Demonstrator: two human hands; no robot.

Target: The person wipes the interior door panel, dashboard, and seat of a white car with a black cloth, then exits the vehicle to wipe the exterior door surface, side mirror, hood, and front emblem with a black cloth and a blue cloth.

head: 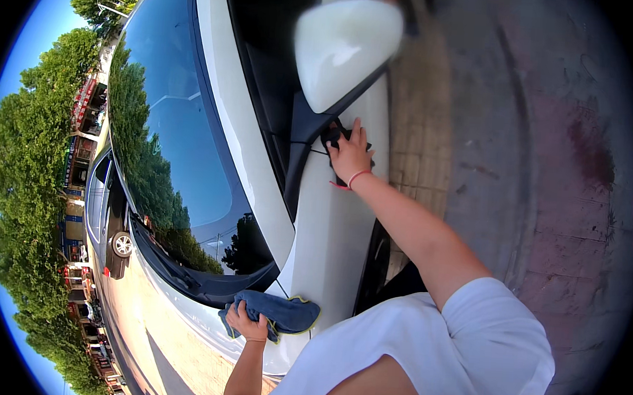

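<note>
My left hand (247, 322) grips a folded blue microfibre towel (289, 311) with yellow-green edging. The towel rests on the white car's front fender (320, 283), near the base of the windscreen. Farther along the car's side, my right hand (351, 153) presses a crumpled black cloth (328, 136) against the white body panel below the door mirror. The fingers are spread over the cloth, and part of it is hidden beneath my palm. The white mirror housing (348, 49) juts out just beyond that hand and looks blurred.
The windscreen (165, 109) reflects trees and sky, with a wiper (183, 279) at its base. Paving (421, 149) runs along the car's side. A dark car (114, 208) stands across the bonnet, before shopfronts and trees (32, 182).
</note>
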